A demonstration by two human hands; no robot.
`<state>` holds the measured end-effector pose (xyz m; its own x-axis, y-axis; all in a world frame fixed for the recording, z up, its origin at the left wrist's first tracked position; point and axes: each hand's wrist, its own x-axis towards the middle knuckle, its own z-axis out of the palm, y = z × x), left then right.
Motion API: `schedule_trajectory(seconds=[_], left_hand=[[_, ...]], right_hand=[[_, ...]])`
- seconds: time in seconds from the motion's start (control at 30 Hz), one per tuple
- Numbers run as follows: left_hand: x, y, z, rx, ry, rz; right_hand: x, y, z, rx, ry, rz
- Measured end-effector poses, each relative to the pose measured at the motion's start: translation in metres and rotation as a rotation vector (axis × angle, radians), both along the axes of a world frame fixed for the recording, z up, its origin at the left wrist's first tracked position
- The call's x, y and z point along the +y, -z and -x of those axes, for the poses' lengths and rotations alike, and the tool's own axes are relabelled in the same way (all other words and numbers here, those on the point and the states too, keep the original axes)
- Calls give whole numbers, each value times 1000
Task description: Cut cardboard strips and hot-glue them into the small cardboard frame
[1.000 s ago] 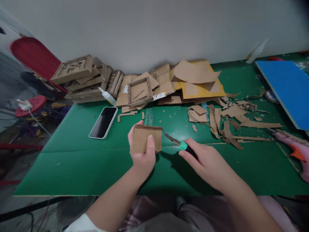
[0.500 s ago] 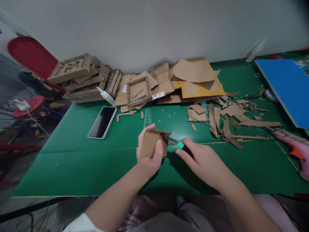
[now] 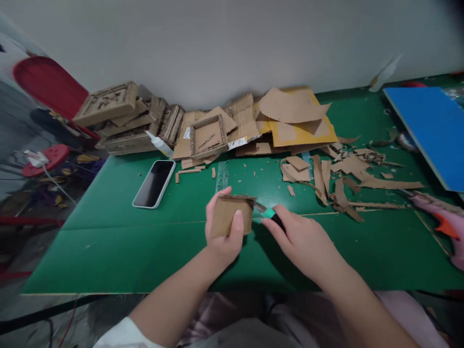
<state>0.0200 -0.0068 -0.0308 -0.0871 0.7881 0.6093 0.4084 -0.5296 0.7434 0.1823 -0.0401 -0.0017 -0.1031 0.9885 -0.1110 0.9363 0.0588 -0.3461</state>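
At green table [image 3: 108, 256] by wall [image 3: 232, 53] | gripping card [image 3: 224, 216] in left hand [image 3: 224, 244] above table, thumb [image 3: 237, 224] laid across, likely to steady it | grasping knife [image 3: 268, 213] in right hand [image 3: 300, 237] close to blade [image 3: 259, 207], likely for control, at card's upper right corner

Brown cardboard piece [image 3: 224, 216], green-and-black knife [image 3: 268, 213], green table [image 3: 108, 251], blue board [image 3: 429, 130]

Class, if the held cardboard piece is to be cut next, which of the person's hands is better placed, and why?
The right hand, I'd judge: it grips the green-and-black cutter, its blade by the cardboard piece's upper right corner. The left hand is occupied, holding that piece.
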Motion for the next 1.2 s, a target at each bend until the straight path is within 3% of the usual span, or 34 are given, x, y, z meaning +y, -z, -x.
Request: schedule_trajectory(seconds=[0.1, 0.17, 0.27, 0.4, 0.6, 0.83, 1.2], left_hand=[[2, -2, 2, -102, -128, 40], [3, -3, 3, -150, -149, 105], [4, -3, 3, -170, -101, 145], [5, -1, 4, -55, -59, 125], [7, 2, 6, 62, 38, 116], [4, 3, 7, 173, 208, 117], [3, -5, 5, 230, 224, 132]], right_hand=[[4, 8, -9, -89, 45, 73], [6, 9, -15, -43, 54, 103], [7, 4, -19, 67, 72, 105], [4, -9, -19, 201, 86, 65], [-3, -18, -15, 422, -73, 57], [-3, -15, -11, 444, -76, 82], [-1, -14, -9, 485, -72, 148]])
